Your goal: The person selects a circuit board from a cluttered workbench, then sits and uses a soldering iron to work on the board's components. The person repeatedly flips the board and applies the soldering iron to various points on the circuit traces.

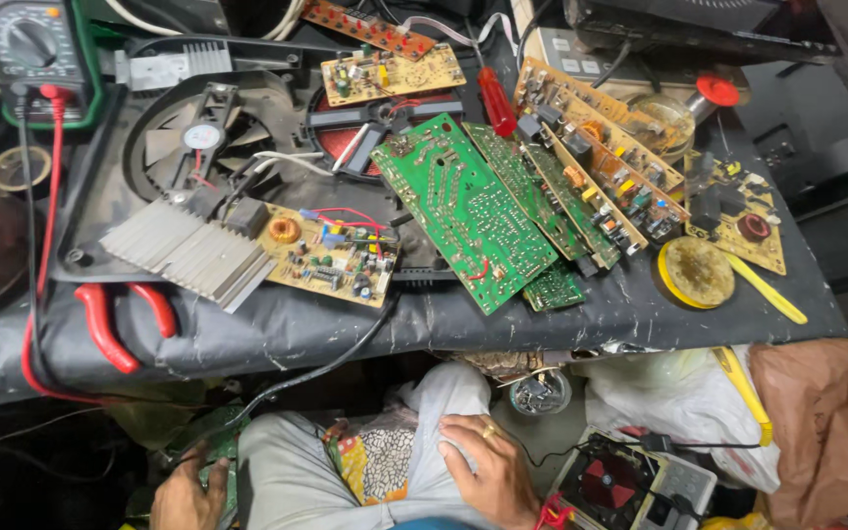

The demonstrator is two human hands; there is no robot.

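Both hands are seen below the worktop point(247, 339) edge, at lap level. The left hand point(186, 499) is laid loosely, fingers spread, on green clutter just left of the grey trouser knee; nothing is grasped. The right hand point(488, 469) is rested flat and released on the grey trouser leg point(444, 402), a ring seen on one finger, just right of a patterned cloth point(377, 459).

Landmark: the large green circuit board point(463, 211), lying solder-side up mid-worktop, well above both hands.
- Left of it: a tan board point(331, 257) joined to a finned aluminium heatsink point(188, 250), with a round fan point(203, 137) set in the black housing further up-left.
- Far left of it: a multimeter point(36, 49) with a red lead point(46, 236), and red-handled pliers point(115, 319) at the worktop edge.
- Right of it: more green and tan boards are stacked, overlapping; a round yellow tin point(694, 273) is found beyond them.
- Above it: a red-handled screwdriver point(496, 100).
- Below it, under the worktop edge: a small glass jar of parts point(539, 393), just above the right hand.
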